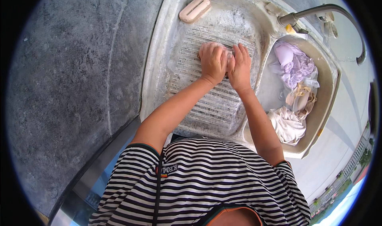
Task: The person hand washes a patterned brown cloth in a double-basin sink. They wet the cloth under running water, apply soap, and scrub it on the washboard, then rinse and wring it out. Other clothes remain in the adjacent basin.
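Both my hands are close together over the ridged washboard of a stone laundry sink. My left hand has its fingers curled down and pressed together. Beside it and touching it, my right hand bends its fingers over the same spot. Between and under them is a small wet bundle with dark edges, mostly covered by the hands, so its kind cannot be made out. Soap suds lie on the board's far end. A pale pink oval scrub brush rests at the far left corner.
To the right, the basin holds a lilac bra, beige straps and cloth and a white garment. A curved metal faucet reaches over its far side. A dark grey slab lies left.
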Tool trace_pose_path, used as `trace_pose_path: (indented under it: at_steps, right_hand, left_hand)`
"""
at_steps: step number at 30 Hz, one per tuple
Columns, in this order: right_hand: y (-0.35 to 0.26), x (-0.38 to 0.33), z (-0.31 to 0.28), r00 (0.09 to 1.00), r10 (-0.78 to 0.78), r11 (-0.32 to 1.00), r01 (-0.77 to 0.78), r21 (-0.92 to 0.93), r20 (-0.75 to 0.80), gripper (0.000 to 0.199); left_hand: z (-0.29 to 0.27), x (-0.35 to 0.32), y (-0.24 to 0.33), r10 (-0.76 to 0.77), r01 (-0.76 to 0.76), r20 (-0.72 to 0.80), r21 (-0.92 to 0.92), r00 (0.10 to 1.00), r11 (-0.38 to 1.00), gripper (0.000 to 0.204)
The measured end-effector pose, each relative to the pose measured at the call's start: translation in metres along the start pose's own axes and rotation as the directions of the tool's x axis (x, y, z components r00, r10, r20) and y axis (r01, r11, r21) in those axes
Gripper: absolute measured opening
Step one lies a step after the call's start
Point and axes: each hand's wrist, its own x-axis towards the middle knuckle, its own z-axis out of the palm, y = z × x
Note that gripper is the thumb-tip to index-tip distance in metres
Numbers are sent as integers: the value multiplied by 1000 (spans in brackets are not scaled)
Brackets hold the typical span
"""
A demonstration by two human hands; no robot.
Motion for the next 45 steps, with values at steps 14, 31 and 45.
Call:
trace_pose_path:
  at_steps: [14,31,45]
  right_hand:
    - [25,47,20,994,-34,987,17,-162,-105,29]
    - [-3,4,-10,999,48,998,-49,43,13,32]
    - [39,71,15,995,-99,995,99,27,-1,33]
  left_hand:
    - [18,47,-13,-175,53,318,358,932,932,25]
    - [-7,11,-3,-45,-37,419,185,907,982,24]
    - [32,65,-22,-168,33,365,348,916,937,24]
